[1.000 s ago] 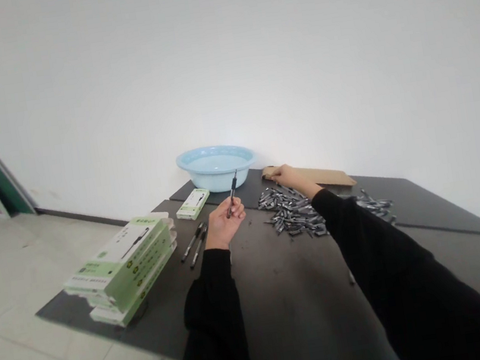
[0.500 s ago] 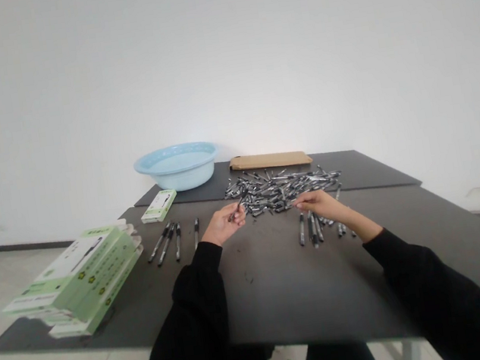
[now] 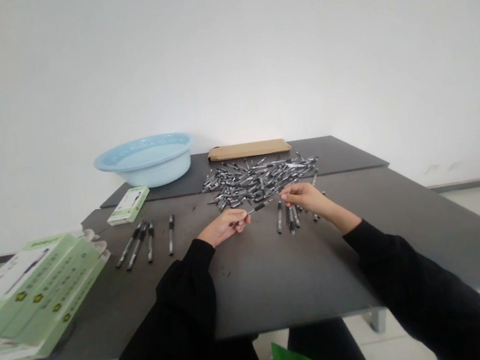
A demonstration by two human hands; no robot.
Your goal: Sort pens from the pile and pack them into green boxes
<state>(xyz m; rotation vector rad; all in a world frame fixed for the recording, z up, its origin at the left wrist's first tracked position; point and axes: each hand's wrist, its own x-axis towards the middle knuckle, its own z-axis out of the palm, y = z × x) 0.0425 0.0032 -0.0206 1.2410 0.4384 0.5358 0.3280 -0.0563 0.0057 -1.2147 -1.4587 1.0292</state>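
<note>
Nearest, left of the left hand, a stack of green-and-white pen boxes sits on the bench. The left hand grips a black pen, tip toward the right hand, whose fingers are pinched together, contents unclear. Four pens lie left of the left hand. Beyond both hands are a pen heap and brown cardboard.

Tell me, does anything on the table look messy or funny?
Yes, a bit. The big pile of pens lies jumbled, pointing every way, unlike the four pens in a loose row to its left. The stack of boxes at far left looks uneven, with flaps poking out.
</note>
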